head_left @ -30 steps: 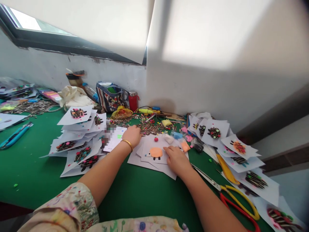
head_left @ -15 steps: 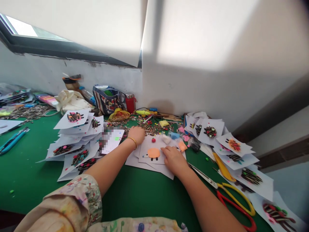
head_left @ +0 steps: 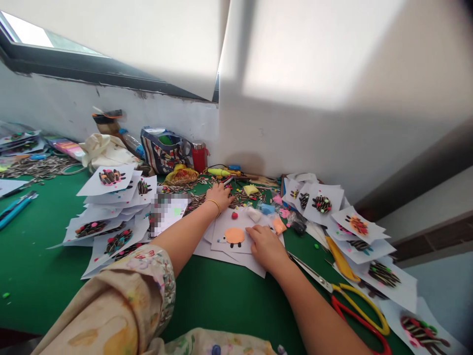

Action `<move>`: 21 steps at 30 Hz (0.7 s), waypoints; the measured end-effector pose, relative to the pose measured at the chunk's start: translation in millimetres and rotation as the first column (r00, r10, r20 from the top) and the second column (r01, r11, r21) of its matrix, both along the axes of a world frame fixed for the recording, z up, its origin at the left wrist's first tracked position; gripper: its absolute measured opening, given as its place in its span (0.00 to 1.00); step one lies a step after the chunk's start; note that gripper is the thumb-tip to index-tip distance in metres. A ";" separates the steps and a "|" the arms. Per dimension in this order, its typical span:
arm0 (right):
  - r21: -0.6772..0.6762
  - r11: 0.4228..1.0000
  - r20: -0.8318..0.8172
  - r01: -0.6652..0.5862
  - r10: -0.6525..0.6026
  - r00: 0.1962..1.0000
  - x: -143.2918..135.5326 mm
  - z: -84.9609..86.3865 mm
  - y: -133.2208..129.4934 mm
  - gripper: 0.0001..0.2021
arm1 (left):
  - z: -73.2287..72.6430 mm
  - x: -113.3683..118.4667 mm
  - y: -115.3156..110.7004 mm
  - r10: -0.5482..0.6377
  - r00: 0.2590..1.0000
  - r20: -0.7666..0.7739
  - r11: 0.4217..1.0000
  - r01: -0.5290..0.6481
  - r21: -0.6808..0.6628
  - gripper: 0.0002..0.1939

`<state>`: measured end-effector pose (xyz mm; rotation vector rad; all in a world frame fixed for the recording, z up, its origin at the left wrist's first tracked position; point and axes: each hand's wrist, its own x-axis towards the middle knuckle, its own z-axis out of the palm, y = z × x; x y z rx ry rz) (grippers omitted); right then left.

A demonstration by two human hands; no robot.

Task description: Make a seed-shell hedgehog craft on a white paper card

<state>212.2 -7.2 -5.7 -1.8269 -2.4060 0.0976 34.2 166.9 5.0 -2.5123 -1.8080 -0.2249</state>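
On the green table (head_left: 221,296), the right hand (head_left: 268,246) lay loose-fingered on the orange-critter sheet (head_left: 231,223), probably so it wouldn't slide, with the left hand (head_left: 219,196) splayed at the seed pile (head_left: 242,198), couldn't tell if gripping.

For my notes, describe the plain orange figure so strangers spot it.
On the green table, white sheets lie under the right hand. Left of its fingertips is the orange figure, its body bare, unlike the striped figures on surrounding cards.
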 end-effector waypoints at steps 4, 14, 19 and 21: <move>-0.002 1.000 -0.002 0.005 -0.005 1.000 -0.5 -1.0 0.4 0.25 | -7.2 4.6 13.7 0.000 1.000 0.003 1.000 0.000 -0.017 0.29; -0.018 1.000 -0.022 -0.004 0.003 1.000 0.8 -4.1 1.7 0.25 | -16.9 5.6 24.0 -0.048 0.999 0.019 0.998 0.049 -0.027 0.21; -0.007 1.000 -0.019 -0.004 0.003 1.000 0.9 -5.3 1.6 0.25 | -18.4 5.3 23.0 -0.028 0.999 0.044 0.999 0.029 -0.020 0.19; 0.000 1.000 -0.023 -0.005 0.005 1.000 1.0 -6.1 1.5 0.25 | -19.6 5.5 22.3 -0.012 0.998 0.057 1.000 0.014 -0.019 0.18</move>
